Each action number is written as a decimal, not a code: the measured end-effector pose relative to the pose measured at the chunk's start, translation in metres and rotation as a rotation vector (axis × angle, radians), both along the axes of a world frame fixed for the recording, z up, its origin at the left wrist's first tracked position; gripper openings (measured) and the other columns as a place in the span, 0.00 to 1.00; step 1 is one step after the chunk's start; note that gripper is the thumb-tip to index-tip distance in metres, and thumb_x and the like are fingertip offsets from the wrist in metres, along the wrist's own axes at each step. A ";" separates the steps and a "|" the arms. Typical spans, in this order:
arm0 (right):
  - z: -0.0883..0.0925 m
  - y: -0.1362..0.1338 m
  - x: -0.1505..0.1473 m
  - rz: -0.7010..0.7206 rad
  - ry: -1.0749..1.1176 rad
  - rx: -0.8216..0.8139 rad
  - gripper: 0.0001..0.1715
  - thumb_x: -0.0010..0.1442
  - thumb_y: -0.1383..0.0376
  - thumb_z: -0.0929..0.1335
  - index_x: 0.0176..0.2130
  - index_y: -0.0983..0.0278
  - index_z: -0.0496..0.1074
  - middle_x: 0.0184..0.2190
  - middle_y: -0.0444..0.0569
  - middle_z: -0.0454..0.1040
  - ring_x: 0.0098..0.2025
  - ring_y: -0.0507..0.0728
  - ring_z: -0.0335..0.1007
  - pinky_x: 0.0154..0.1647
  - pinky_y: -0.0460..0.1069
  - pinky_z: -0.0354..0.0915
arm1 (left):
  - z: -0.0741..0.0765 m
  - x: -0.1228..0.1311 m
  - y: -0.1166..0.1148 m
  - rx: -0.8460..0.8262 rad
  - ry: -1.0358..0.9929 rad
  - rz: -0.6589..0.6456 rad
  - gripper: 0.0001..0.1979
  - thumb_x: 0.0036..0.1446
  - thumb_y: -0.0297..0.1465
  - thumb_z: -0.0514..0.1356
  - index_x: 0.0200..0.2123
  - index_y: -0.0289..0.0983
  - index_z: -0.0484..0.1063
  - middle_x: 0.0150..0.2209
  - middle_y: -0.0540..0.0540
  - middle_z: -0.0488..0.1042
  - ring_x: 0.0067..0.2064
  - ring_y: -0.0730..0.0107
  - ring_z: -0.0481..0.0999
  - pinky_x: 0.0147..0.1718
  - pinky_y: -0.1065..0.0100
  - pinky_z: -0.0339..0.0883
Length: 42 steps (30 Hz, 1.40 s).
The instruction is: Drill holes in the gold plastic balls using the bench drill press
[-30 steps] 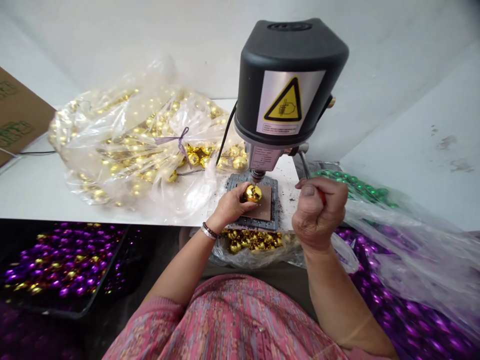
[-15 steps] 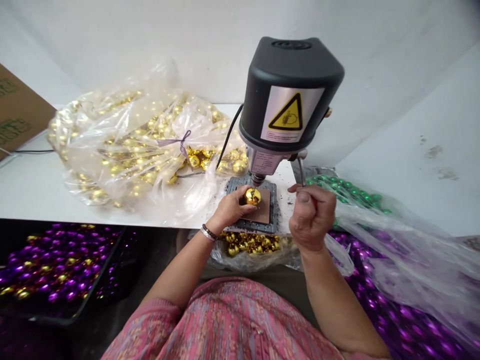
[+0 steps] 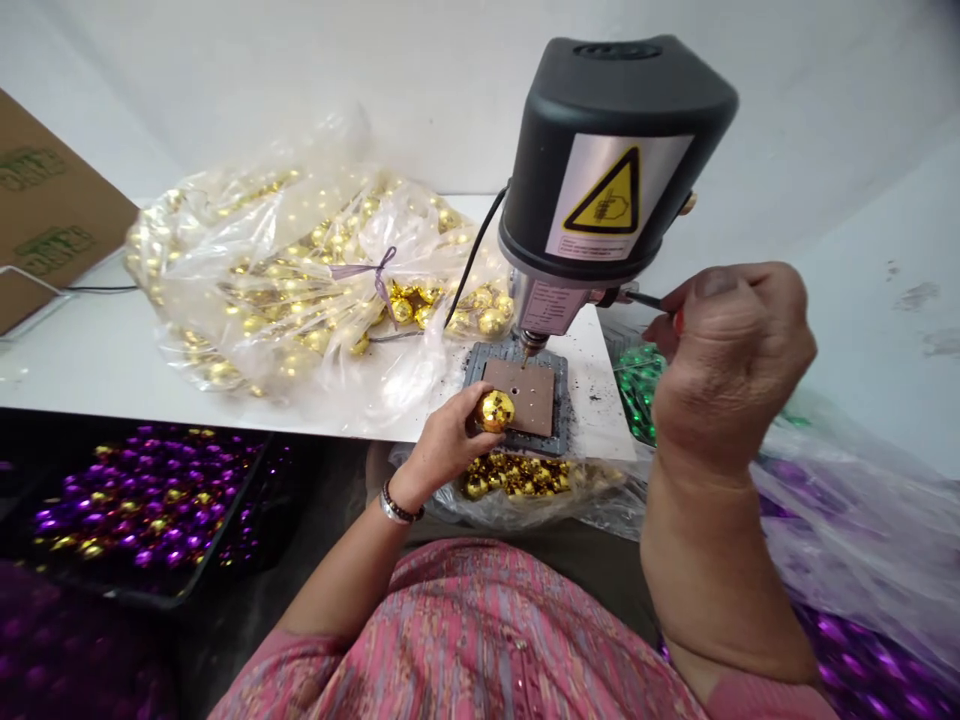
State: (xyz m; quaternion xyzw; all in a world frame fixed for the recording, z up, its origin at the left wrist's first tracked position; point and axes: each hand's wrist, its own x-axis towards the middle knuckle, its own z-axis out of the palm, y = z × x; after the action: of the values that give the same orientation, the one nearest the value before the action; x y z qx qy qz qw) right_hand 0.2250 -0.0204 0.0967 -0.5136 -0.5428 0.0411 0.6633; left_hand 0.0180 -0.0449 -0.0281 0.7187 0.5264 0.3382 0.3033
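My left hand (image 3: pixel 448 437) pinches a shiny gold bauble (image 3: pixel 497 410) between thumb and fingers, at the front left edge of a brown board (image 3: pixel 529 410). A small dark hole shows in that board, which lies on the grey base plate (image 3: pixel 474 370) of a bench drill press (image 3: pixel 592 190). Above the board hangs the chuck with its thin bit (image 3: pixel 531 347), apart from the bauble. On the right, my right hand (image 3: pixel 731 355) is closed around the drill's feed lever (image 3: pixel 646 298), raised well above the table; the grip end is mostly hidden in the fist.
A tied clear bag of gold baubles (image 3: pixel 300 290) covers much of the white table (image 3: pixel 67 385). More gold baubles (image 3: pixel 517 476) lie in a bag below the table edge. A black crate (image 3: pixel 176 590) of purple and gold baubles stands lower left; green baubles (image 3: pixel 637 390) are at right.
My right hand has swung the lever up and outward, and the bit has risen. My left hand has drawn the gold bauble from under the bit toward the board's front left. The view has shifted slightly.
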 end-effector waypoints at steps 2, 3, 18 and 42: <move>-0.001 0.000 0.000 -0.001 -0.002 0.002 0.24 0.64 0.46 0.61 0.31 0.63 0.64 0.24 0.39 0.63 0.25 0.46 0.61 0.30 0.47 0.58 | 0.003 -0.004 -0.009 0.011 0.009 -0.022 0.29 0.51 0.27 0.67 0.57 0.38 0.68 0.53 0.43 0.77 0.53 0.61 0.77 0.54 0.62 0.71; -0.002 0.000 0.000 0.000 -0.004 0.005 0.24 0.64 0.45 0.61 0.31 0.63 0.64 0.24 0.39 0.63 0.25 0.46 0.61 0.30 0.47 0.58 | 0.004 -0.005 -0.012 0.015 0.013 -0.033 0.29 0.52 0.27 0.67 0.57 0.38 0.68 0.53 0.43 0.77 0.53 0.61 0.77 0.54 0.62 0.71; -0.013 0.000 0.002 -0.047 -0.024 0.044 0.25 0.63 0.45 0.62 0.31 0.63 0.70 0.24 0.41 0.65 0.26 0.50 0.66 0.31 0.49 0.60 | 0.007 -0.053 -0.019 -0.030 0.137 -0.022 0.22 0.59 0.33 0.63 0.56 0.39 0.73 0.50 0.42 0.79 0.39 0.68 0.79 0.44 0.65 0.74; -0.023 -0.008 0.005 -0.059 -0.090 0.019 0.23 0.62 0.47 0.64 0.31 0.63 0.72 0.21 0.41 0.64 0.26 0.49 0.64 0.30 0.50 0.61 | 0.035 -0.104 0.089 -0.278 -0.063 0.421 0.26 0.51 0.37 0.63 0.53 0.35 0.70 0.46 0.38 0.77 0.48 0.54 0.78 0.48 0.56 0.74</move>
State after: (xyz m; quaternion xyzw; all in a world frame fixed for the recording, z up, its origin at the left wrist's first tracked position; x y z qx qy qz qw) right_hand 0.2300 -0.0281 0.0738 -0.5243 -0.5569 -0.0069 0.6441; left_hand -0.0862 0.0443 0.0073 0.5337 0.6963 0.3407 0.3381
